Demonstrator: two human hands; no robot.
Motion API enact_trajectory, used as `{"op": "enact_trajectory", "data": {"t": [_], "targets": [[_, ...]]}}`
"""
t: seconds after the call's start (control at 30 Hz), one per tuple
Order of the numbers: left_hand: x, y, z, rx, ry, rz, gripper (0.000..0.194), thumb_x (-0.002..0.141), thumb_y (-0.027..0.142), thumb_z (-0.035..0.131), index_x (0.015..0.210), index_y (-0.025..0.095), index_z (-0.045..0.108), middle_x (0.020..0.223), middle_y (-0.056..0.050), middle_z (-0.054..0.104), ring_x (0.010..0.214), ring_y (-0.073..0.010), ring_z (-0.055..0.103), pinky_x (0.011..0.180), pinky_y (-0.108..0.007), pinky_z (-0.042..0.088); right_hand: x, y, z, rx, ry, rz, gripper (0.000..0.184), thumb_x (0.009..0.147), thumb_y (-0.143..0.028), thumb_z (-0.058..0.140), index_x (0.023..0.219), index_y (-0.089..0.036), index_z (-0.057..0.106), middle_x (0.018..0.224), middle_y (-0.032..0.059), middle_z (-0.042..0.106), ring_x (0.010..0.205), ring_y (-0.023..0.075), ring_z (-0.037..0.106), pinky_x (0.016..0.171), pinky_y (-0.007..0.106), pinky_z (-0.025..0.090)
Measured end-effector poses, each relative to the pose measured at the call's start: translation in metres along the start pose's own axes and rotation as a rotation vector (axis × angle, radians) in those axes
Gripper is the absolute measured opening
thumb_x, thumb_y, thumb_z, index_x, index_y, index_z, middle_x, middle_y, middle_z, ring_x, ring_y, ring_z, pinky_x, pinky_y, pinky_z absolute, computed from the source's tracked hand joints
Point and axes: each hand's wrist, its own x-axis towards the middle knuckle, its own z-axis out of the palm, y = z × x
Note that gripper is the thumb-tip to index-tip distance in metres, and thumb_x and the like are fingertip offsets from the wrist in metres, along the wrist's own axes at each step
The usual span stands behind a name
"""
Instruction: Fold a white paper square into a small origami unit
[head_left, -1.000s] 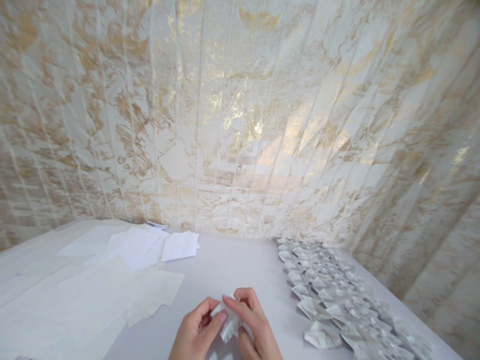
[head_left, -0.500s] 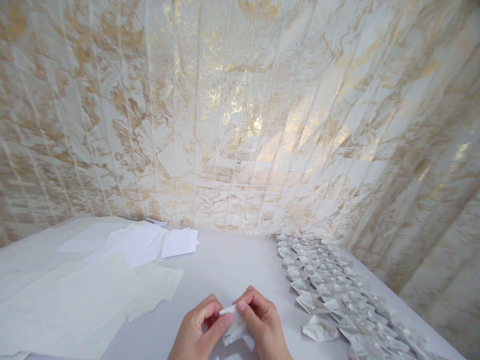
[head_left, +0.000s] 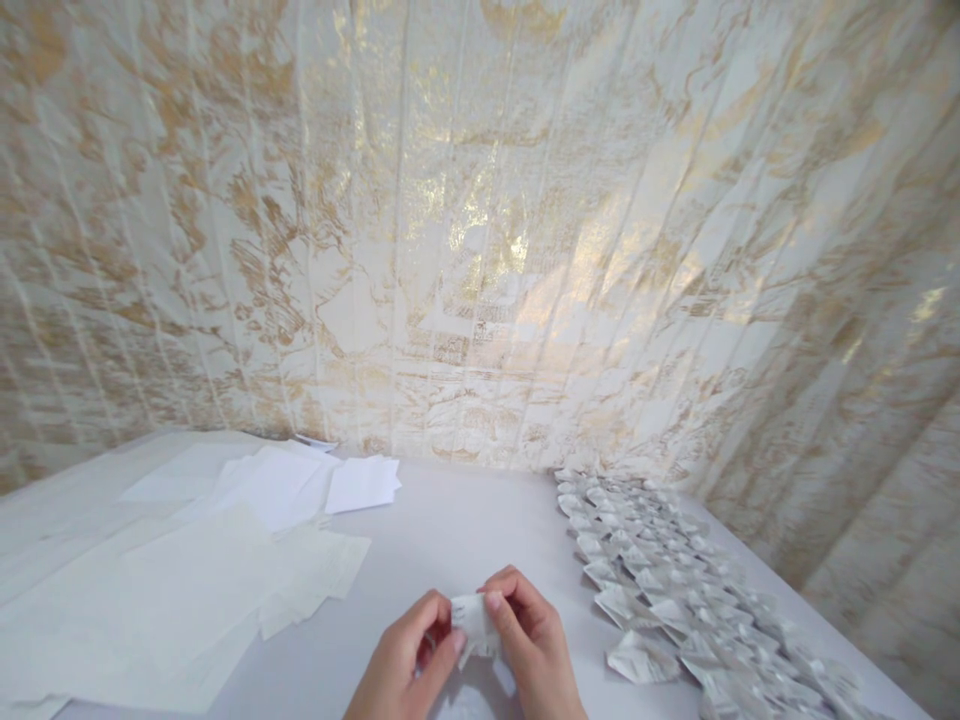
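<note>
Both of my hands meet at the bottom middle of the view, low over a white table (head_left: 457,525). My left hand (head_left: 405,665) and my right hand (head_left: 529,645) pinch a small folded piece of white paper (head_left: 474,625) between thumbs and fingertips. The paper is creased and printed with faint grey marks. To the right of my right hand lies a long spread of several similar folded paper pieces (head_left: 675,590), the nearest one (head_left: 641,660) a little apart from my fingers.
Flat white sheets (head_left: 225,570) and a small stack of paper squares (head_left: 362,483) lie on the left half of the table. A cream and gold patterned curtain (head_left: 480,250) hangs behind the table and along its right side.
My hands have shifted slightly right and turned the paper piece; my thumbs now press on its top edge. The view has tilted a little.
</note>
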Motion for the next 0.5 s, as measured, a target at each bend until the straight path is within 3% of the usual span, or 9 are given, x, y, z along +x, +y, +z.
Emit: {"op": "enact_trajectory", "data": {"t": [0.07, 0.17, 0.3, 0.5], "targets": [[0.001, 0.000, -0.001, -0.051, 0.013, -0.012, 0.037, 0.090, 0.056, 0.052, 0.074, 0.023, 0.044, 0.071, 0.005, 0.042, 0.069, -0.0167, 0.044, 0.065, -0.026, 0.037, -0.001, -0.007, -0.002, -0.171, -0.003, -0.200, 0.013, 0.094, -0.031, 0.058, 0.100, -0.023, 0.066, 0.096, 0.0043, 0.061, 0.081, 0.0183, 0.056, 0.072, 0.028, 0.046], [0.002, 0.001, -0.002, -0.085, 0.059, -0.028, 0.041, 0.089, 0.061, 0.053, 0.075, 0.023, 0.044, 0.071, 0.006, 0.042, 0.069, -0.0164, 0.044, 0.065, -0.025, 0.038, -0.004, -0.017, -0.003, -0.447, -0.070, -0.397, 0.031, 0.087, -0.009, 0.049, 0.105, -0.028, 0.066, 0.125, 0.0066, 0.054, 0.110, 0.0238, 0.052, 0.089, 0.036, 0.044], [0.002, 0.004, -0.003, -0.106, 0.091, -0.019, 0.044, 0.087, 0.064, 0.055, 0.074, 0.023, 0.046, 0.070, 0.006, 0.045, 0.067, -0.0164, 0.045, 0.063, -0.025, 0.038, -0.008, -0.020, -0.001, -0.672, -0.172, -0.420, 0.040, 0.070, 0.001, 0.046, 0.093, -0.025, 0.066, 0.146, 0.0048, 0.040, 0.128, 0.0310, 0.038, 0.099, 0.047, 0.040], [0.002, 0.003, -0.002, -0.073, 0.102, 0.006, 0.041, 0.089, 0.059, 0.056, 0.073, 0.023, 0.046, 0.068, 0.006, 0.044, 0.066, -0.0163, 0.045, 0.063, -0.025, 0.039, -0.008, -0.017, -0.002, -0.642, -0.210, -0.437, 0.033, 0.067, 0.000, 0.049, 0.086, -0.024, 0.061, 0.144, 0.0049, 0.043, 0.128, 0.0320, 0.039, 0.104, 0.050, 0.037]]}}
